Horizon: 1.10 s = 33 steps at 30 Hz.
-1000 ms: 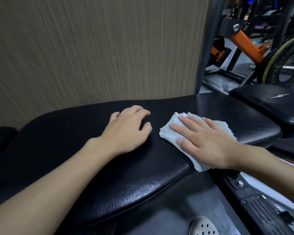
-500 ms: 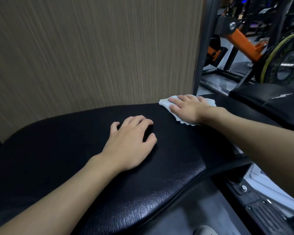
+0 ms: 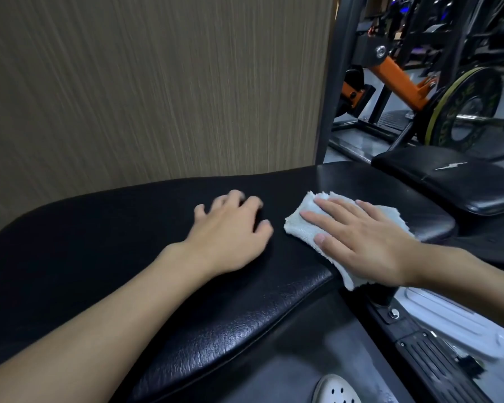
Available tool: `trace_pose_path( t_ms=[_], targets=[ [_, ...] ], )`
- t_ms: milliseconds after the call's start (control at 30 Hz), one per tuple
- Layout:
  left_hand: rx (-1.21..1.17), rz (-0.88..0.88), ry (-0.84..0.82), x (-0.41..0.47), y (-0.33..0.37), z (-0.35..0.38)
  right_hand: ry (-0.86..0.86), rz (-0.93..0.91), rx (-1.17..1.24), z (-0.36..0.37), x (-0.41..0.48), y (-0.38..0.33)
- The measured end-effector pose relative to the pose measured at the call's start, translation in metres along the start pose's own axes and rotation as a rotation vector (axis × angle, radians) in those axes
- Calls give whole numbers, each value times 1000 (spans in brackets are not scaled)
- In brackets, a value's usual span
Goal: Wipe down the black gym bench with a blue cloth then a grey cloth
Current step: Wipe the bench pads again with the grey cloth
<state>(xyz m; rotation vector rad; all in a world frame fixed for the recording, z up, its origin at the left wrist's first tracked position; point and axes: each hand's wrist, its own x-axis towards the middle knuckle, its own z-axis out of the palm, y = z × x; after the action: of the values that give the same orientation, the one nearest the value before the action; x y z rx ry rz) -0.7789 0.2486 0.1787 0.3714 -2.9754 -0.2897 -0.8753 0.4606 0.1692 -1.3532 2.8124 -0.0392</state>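
Note:
The black gym bench (image 3: 105,237) stretches across the view from left to right, its padded leather top facing me. My left hand (image 3: 230,237) rests flat on the pad near its middle, fingers spread, holding nothing. Just to its right, my right hand (image 3: 364,239) presses flat on a pale blue-grey terry cloth (image 3: 300,225) that lies on the pad near the front right edge. Part of the cloth hangs over that edge under my wrist.
A brown textured wall (image 3: 146,82) stands right behind the bench. A second black pad (image 3: 460,181) sits to the right, with an orange machine arm (image 3: 399,82) and a weight plate (image 3: 469,109) behind it. A white shoe (image 3: 335,391) shows on the dark floor below.
My right hand has dragged the cloth back from the far edge of the pad by the wall toward the near right edge. My left hand has stayed in place.

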Motion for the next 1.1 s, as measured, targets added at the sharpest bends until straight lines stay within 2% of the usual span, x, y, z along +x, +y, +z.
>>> trace_pose_path(
  t_ms=[100, 467, 633, 867, 1000, 1100],
  targets=[
    [31, 54, -37, 4, 18, 13, -12, 16, 35, -2, 18, 8],
    [16, 55, 8, 7, 13, 19, -28, 217, 90, -7, 145, 54],
    [-6, 48, -1, 5, 14, 16, 12, 178, 85, -4, 121, 51],
    [-2, 51, -20, 1, 16, 14, 24, 61, 43, 2, 24, 45],
    [63, 283, -4, -1, 22, 12, 9, 73, 34, 2, 12, 47],
    [23, 300, -109, 1, 26, 12, -1, 102, 54, -2, 32, 53]
  ],
)
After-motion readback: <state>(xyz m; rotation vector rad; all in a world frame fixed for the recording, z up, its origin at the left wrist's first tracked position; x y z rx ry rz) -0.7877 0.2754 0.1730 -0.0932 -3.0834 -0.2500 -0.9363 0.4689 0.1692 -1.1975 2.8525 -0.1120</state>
